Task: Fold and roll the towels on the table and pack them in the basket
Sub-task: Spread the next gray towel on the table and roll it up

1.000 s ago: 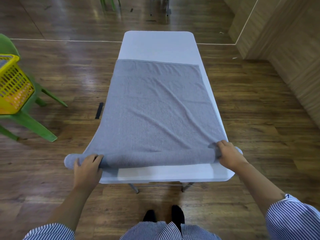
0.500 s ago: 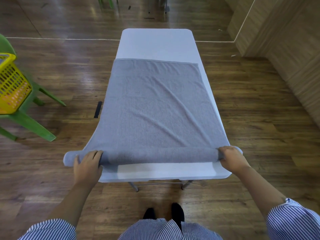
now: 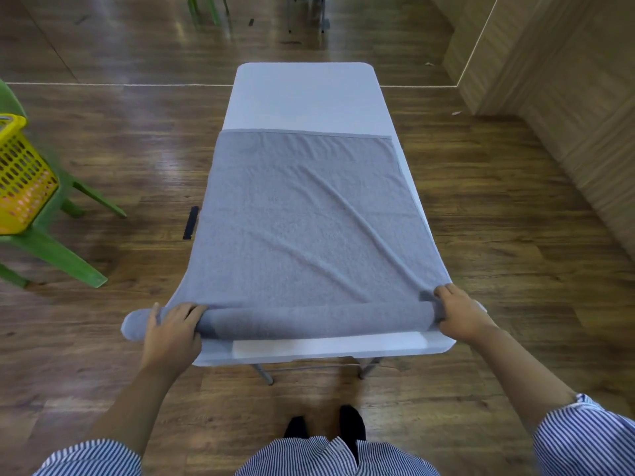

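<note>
Head view: a grey terry towel (image 3: 302,218) lies flat along the white folding counter (image 3: 305,94), creased diagonally, its 6 o'clock end wound into a narrow roll. The left hand (image 3: 171,329) and right hand (image 3: 458,314) each curl over the roll's ends. A yellow slotted plastic basket (image 3: 20,180) sits at 9 o'clock.

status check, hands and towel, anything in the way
Left hand and right hand on rolled near end. Grey towel mostly flat. Nothing in the way.

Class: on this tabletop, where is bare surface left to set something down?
Bare white table beyond the grey towel's far hem; a thin strip between roll and near edge. Left hand and right hand crowd the roll's ends.
</note>
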`<state>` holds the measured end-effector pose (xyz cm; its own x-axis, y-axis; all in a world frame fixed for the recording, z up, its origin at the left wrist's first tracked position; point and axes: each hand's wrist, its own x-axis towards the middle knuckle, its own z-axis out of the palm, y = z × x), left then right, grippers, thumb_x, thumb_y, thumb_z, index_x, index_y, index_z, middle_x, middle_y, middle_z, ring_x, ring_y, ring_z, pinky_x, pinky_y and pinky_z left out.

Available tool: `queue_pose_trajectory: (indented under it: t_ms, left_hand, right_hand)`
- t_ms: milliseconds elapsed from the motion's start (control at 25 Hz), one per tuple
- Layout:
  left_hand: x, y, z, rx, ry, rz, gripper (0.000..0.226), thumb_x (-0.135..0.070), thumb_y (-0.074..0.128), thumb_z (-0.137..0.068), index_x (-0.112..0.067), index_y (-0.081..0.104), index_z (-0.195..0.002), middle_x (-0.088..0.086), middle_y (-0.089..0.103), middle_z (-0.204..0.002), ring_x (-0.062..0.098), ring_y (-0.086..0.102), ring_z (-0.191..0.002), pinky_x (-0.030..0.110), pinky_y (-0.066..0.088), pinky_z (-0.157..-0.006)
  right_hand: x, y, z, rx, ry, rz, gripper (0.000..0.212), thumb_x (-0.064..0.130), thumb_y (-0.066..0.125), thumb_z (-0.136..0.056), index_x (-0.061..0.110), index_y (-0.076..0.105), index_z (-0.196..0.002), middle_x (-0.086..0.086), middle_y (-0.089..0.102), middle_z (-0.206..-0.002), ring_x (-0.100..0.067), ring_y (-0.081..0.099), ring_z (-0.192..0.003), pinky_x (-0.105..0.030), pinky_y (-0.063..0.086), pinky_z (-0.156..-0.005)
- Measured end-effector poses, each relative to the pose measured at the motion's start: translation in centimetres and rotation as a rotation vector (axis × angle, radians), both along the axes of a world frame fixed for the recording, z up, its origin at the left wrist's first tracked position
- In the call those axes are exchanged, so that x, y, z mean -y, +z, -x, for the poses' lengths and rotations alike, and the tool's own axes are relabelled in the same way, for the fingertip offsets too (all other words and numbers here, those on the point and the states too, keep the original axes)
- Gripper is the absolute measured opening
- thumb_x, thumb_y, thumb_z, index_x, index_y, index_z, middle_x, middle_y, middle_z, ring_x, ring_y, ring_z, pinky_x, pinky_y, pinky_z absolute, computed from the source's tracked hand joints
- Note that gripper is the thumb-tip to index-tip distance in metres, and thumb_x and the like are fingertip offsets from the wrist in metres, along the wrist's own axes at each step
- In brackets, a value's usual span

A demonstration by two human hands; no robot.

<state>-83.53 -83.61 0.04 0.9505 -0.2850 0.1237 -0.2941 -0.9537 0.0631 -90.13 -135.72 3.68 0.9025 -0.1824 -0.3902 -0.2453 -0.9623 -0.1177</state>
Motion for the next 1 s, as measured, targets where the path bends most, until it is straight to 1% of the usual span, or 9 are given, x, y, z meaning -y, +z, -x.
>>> queue_pose_trajectory:
  t_ms: [120, 240, 320, 440, 600, 720, 800, 920, 1000]
  left_hand:
    - [1.0, 0.0, 0.9, 0.03, 0.011, 0.021, 0.048, 0.001, 0.068, -0.061, -0.007, 0.061, -0.108, 0.011, 0.064, -0.108, 0.033, 0.062, -0.098, 0.061, 0.034, -0.095]
    - [1.1, -0.6, 1.1, -0.038, 0.018, -0.012, 0.054, -0.006, 0.077, -0.056, -0.009, 0.062, -0.108, 0.008, 0.065, -0.107, 0.031, 0.064, -0.097, 0.063, 0.033, -0.093]
    - [1.1, -0.3, 1.0, -0.03, 0.031, -0.011, 0.037, -0.016, 0.06, -0.064, -0.011, 0.065, -0.1, 0.007, 0.067, -0.097, 0.03, 0.066, -0.086, 0.055, 0.037, -0.085]
    - [0.9, 0.5, 1.4, -0.015, -0.021, -0.019, 0.041, -0.029, 0.038, -0.066, -0.014, 0.069, -0.088, 0.003, 0.069, -0.082, 0.027, 0.066, -0.073, 0.044, 0.034, -0.072]
    - [0.6, 0.8, 1.5, 0.019, -0.039, 0.032, 0.042, -0.028, 0.039, -0.067, -0.014, 0.07, -0.091, 0.004, 0.069, -0.086, 0.027, 0.066, -0.077, 0.048, 0.037, -0.081]
    - [1.2, 0.7, 1.5, 0.077, -0.004, 0.069, 0.044, -0.023, 0.038, -0.067, -0.011, 0.064, -0.101, 0.007, 0.066, -0.1, 0.028, 0.063, -0.09, 0.048, 0.036, -0.086]
    - [1.8, 0.3, 1.5, 0.025, 0.02, 0.079, 0.039, -0.019, 0.047, -0.068, -0.01, 0.065, -0.101, 0.008, 0.067, -0.099, 0.03, 0.064, -0.09, 0.051, 0.04, -0.087]
    - [2.2, -0.5, 1.3, -0.123, 0.065, 0.06, 0.053, -0.009, 0.082, -0.054, -0.006, 0.067, -0.104, 0.011, 0.069, -0.098, 0.033, 0.065, -0.092, 0.062, 0.038, -0.096]
    - [2.4, -0.5, 1.1, -0.193, 0.083, 0.045, 0.057, -0.005, 0.085, -0.05, -0.005, 0.067, -0.104, 0.012, 0.07, -0.096, 0.034, 0.066, -0.091, 0.065, 0.035, -0.098]
  right_hand:
    - [-0.5, -0.6, 1.0, 0.263, 0.046, -0.049, 0.033, 0.0, 0.05, -0.065, 0.005, 0.057, -0.098, -0.008, 0.058, -0.097, -0.034, 0.056, -0.087, -0.042, 0.047, -0.077]
    - [-0.3, -2.2, 1.7, 0.263, 0.099, -0.019, 0.038, 0.005, 0.055, -0.062, 0.005, 0.064, -0.099, -0.01, 0.065, -0.094, -0.034, 0.06, -0.086, -0.046, 0.042, -0.092]
    - [-0.5, -2.0, 1.8, 0.21, 0.091, 0.0, 0.042, 0.003, 0.061, -0.061, 0.007, 0.064, -0.103, -0.008, 0.067, -0.097, -0.031, 0.061, -0.091, -0.041, 0.04, -0.093]
    - [-0.9, -0.1, 1.3, 0.126, 0.063, 0.057, 0.036, 0.011, 0.058, -0.07, 0.016, 0.061, -0.105, -0.002, 0.067, -0.098, -0.028, 0.06, -0.096, -0.032, 0.036, -0.086]
    - [-0.7, 0.9, 0.4, 0.037, 0.056, 0.102, 0.037, 0.017, 0.052, -0.079, 0.023, 0.058, -0.114, 0.002, 0.064, -0.109, -0.024, 0.055, -0.107, -0.03, 0.035, -0.094]
    - [-1.0, -0.3, 0.2, 0.216, 0.051, 0.026, 0.037, 0.002, 0.051, -0.073, 0.011, 0.059, -0.108, -0.002, 0.061, -0.106, -0.031, 0.058, -0.099, -0.04, 0.04, -0.092]
    - [-1.0, -1.6, 0.6, 0.326, 0.083, -0.034, 0.032, 0.002, 0.045, -0.07, 0.002, 0.064, -0.095, -0.011, 0.063, -0.094, -0.038, 0.062, -0.082, -0.043, 0.046, -0.08]
    - [-1.0, -2.7, 1.2, 0.222, 0.125, -0.008, 0.041, 0.01, 0.062, -0.071, 0.002, 0.063, -0.111, -0.011, 0.063, -0.112, -0.032, 0.058, -0.106, -0.048, 0.036, -0.104]
    - [-1.1, -2.5, 1.0, 0.126, 0.127, 0.038, 0.051, 0.01, 0.064, -0.071, 0.007, 0.057, -0.121, -0.007, 0.059, -0.12, -0.026, 0.052, -0.116, -0.041, 0.025, -0.112]
